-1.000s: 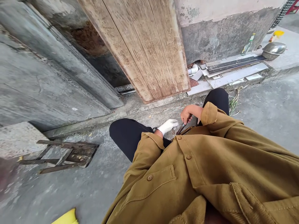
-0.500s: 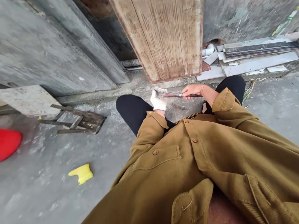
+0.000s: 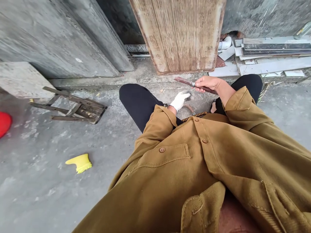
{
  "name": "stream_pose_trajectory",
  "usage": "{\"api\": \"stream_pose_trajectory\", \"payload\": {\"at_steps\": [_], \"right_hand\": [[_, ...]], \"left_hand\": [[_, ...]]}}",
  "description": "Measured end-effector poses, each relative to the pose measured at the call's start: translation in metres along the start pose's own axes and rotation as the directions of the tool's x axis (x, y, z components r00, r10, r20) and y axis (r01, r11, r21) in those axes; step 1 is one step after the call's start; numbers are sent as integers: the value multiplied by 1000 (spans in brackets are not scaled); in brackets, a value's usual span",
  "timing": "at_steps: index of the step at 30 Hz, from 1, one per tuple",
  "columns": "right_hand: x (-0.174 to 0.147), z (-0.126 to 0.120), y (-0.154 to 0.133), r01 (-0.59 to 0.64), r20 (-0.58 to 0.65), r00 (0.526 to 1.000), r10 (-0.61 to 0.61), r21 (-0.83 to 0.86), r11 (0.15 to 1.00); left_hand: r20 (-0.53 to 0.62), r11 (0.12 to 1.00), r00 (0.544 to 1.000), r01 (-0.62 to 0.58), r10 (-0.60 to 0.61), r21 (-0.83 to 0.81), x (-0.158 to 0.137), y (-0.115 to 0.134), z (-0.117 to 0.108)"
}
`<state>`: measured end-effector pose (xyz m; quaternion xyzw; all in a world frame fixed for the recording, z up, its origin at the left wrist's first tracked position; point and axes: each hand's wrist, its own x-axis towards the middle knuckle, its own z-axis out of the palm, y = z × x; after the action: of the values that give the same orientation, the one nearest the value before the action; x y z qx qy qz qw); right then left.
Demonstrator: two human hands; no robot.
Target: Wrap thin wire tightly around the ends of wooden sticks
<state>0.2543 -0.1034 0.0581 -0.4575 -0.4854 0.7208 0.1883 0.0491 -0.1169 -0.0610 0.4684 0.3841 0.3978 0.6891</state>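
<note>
My right hand (image 3: 207, 83) is bare and closed round a reddish-brown, stick-like tool (image 3: 183, 81) with a metal band near its middle. The tool's far end points left, tilted slightly up in the picture, and touches nothing. Below it, my left hand (image 3: 179, 101) wears a white knitted glove and reaches down between my knees. Its fingertips look grey and smeared. A curved brown piece (image 3: 190, 108) lies on the ground just below those fingertips. Whether the glove touches or grips it, I cannot tell.
A worn plank door panel (image 3: 184, 35) leans at the wall ahead. Stacked tile strips (image 3: 272, 63) and a white pipe (image 3: 225, 43) are at right. On the left are an overturned wooden stool (image 3: 77, 106), a pale board (image 3: 21, 79), a yellow scrap (image 3: 80, 162) and a red object (image 3: 4, 124).
My left hand has left the tool's end and moved down and right toward the ground. The tool in my right hand has tilted, its free end rising. The view has shifted slightly.
</note>
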Motion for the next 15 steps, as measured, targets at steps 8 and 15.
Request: {"api": "stream_pose_trajectory", "payload": {"at_steps": [8, 15], "right_hand": [[4, -13, -3, 42, -210, 977, -37, 19, 999], [16, -12, 2, 85, -479, 866, -143, -142, 986]], "left_hand": [[62, 996, 998, 25, -30, 91, -11, 15, -1], [65, 988, 995, 67, -77, 141, -12, 11, -4]]}}
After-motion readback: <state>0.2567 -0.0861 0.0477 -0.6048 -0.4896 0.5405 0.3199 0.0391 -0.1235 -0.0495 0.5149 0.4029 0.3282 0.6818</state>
